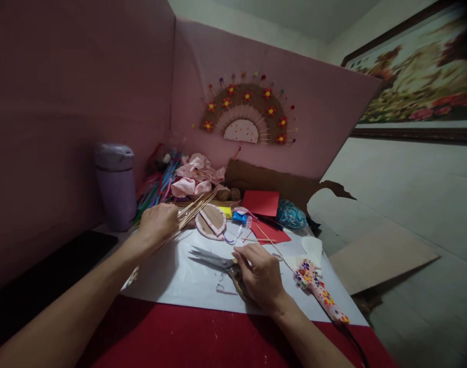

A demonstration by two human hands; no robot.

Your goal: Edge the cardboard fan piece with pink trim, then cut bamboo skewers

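My left hand (157, 225) is closed round a bundle of thin wooden sticks (197, 209), which juts out past the fist on both sides. At the front of the white sheet, my right hand (258, 273) grips the handles of a pair of scissors (214, 259). Their blades point left and are slightly apart. Between and beyond my hands lies a round cardboard piece (210, 222) edged with pink dotted fabric. A flower-patterned glue gun (318, 291) with a black cord rests right of my right hand. Small white plastic bits (224, 289) lie beside the scissors.
A purple tumbler (116, 186) stands at the back left, near coloured pipe cleaners (162, 179) and crumpled pink fabric (197, 176). Red paper (261, 203), blue yarn (290, 213) and brown cardboard (272, 176) lie behind. A decorated cardboard arch (249, 97) hangs on the pink panel.
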